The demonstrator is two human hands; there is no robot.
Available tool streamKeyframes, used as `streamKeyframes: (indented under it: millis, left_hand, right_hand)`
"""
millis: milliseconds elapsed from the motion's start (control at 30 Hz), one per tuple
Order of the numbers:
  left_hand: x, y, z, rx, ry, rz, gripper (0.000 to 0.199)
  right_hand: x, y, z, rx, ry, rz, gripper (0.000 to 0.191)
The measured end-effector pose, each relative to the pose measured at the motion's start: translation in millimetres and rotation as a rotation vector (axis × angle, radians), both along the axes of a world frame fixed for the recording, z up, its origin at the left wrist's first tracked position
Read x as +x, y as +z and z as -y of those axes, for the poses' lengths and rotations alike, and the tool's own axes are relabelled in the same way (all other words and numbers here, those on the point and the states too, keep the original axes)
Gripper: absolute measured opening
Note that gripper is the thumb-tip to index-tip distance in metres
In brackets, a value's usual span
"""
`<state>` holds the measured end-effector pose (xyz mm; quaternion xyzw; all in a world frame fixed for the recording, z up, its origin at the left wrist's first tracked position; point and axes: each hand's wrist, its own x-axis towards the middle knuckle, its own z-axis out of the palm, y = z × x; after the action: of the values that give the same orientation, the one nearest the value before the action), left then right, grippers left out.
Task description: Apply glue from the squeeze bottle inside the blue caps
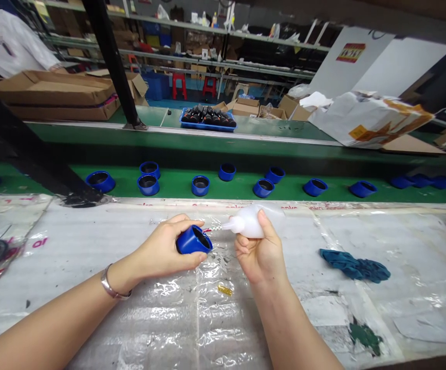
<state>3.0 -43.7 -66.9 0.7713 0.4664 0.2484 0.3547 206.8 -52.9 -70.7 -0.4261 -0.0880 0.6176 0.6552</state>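
the left hand (163, 249) holds a blue cup (189, 243) above the middle of the table (161, 324), its thumb and fingers clamped on the outer wall; the cup is tilted so that its dark opening faces right. the right hand (262, 254) has its fingers and thumb clamped around a pale, cloudy squeeze bottle (252, 221), held nearly level, with the narrow nozzle (228, 224) pointing left at the cup's rim. whether the nozzle's tip touches the rim is too small to tell. a bracelet (106, 283) circles the left wrist. clear plastic covers the table, and a small yellow scrap (225, 290) lies on it below the gap between the hands. a crumpled teal cloth (356, 266) lies to the right of the right hand, and a black ring (3, 250) sits at the left edge. just beyond the table, more blue cups (200, 191) stand spaced along a green belt (177, 191). on the ledge behind it, a blue tray (207, 125) holds dark parts, with a wrapped package (357, 121) to the right and a cardboard box (57, 95) to the left, near a person in white (15, 41).
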Motion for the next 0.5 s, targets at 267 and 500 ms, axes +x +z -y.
streamKeyframes:
  millis: [267, 500]
  left_hand:
    - [0.8, 5.8, 1.5, -0.01, 0.09, -0.035, 0.06]
    - [1.7, 5.9, 2.7, -0.012, 0.117, -0.057, 0.064]
  right_hand:
    - [0.3, 0.3, 1.7, -0.02, 0.028, -0.012, 0.044]
    - [-3.8, -1.4, -0.3, -0.047, 0.0, -0.032, 0.036]
